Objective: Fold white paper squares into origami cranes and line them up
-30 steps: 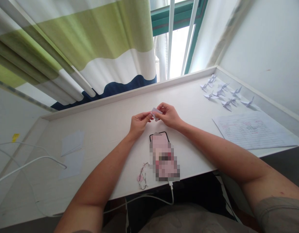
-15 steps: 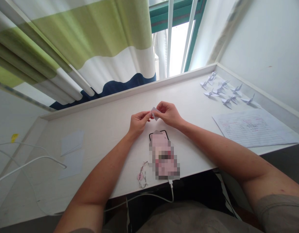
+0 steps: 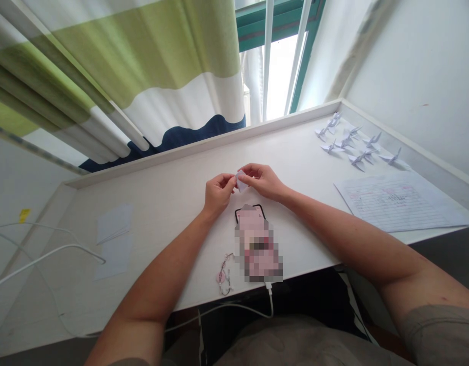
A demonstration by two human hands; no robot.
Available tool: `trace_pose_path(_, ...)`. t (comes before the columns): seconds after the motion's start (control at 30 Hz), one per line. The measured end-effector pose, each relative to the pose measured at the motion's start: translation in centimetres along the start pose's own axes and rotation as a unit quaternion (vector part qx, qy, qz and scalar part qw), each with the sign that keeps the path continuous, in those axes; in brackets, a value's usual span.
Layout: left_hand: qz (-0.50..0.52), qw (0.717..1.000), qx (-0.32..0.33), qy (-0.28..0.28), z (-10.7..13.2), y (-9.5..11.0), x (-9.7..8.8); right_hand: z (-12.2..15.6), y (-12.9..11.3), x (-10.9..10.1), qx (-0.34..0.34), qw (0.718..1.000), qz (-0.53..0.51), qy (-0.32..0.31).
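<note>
Between my two hands is a small folded piece of white paper (image 3: 241, 181), held just above the desk. My left hand (image 3: 219, 192) pinches its left corner between thumb and fingers. From the other side my right hand (image 3: 265, 180) grips it, thumb lying across the front and fingers behind the upper edge. The fingers cover part of the paper, so its full shape is hidden. Below the hands lies a phone (image 3: 257, 244), partly pixelated, with a charging cable (image 3: 270, 292) plugged into its lower end.
Several folded paper cranes (image 3: 356, 142) stand at the desk's far right corner. Nearer lie lined, written sheets (image 3: 398, 201). Blank paper pieces (image 3: 114, 223) and a white cable (image 3: 74, 248) are at left. A beaded strap (image 3: 223, 277) lies beside the phone. A raised rim (image 3: 173, 152) borders the desk.
My right fingers have shifted left over the paper's upper edge, and the paper has turned slightly. My left hand has barely moved and keeps its pinch.
</note>
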State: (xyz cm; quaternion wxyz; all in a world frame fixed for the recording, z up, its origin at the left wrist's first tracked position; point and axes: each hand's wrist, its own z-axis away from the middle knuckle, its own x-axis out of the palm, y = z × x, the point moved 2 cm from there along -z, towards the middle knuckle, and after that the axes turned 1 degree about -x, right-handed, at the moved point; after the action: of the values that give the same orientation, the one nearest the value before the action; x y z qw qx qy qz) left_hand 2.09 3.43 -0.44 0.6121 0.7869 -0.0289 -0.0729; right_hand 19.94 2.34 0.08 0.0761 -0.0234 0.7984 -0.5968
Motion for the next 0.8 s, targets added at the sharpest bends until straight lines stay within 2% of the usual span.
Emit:
trace_pose_path(0.1,-0.006,1.000,0.003,-0.007,0.1,0.1,0.2,0.0,0.1,-0.1,-0.005,1.000,0.020,-0.021)
trace_pose_path(0.23,0.013,0.999,0.004,-0.033,0.4,0.0,0.8,-0.1,0.6,-0.2,-0.005,1.000,-0.017,0.016)
trace_pose_path(0.37,0.031,0.998,-0.027,-0.038,0.6,-0.2,1.1,-0.2,1.0,0.1,0.003,0.996,-0.078,0.051)
trace_pose_path(0.57,0.035,0.988,-0.074,-0.132,0.9,0.0,1.3,-0.2,0.9,0.1,0.027,0.987,-0.137,0.076)
trace_pose_path(0.8,0.045,0.988,-0.074,-0.125,0.5,-0.2,0.8,-0.4,1.1,0.0,0.046,0.985,-0.150,0.066)
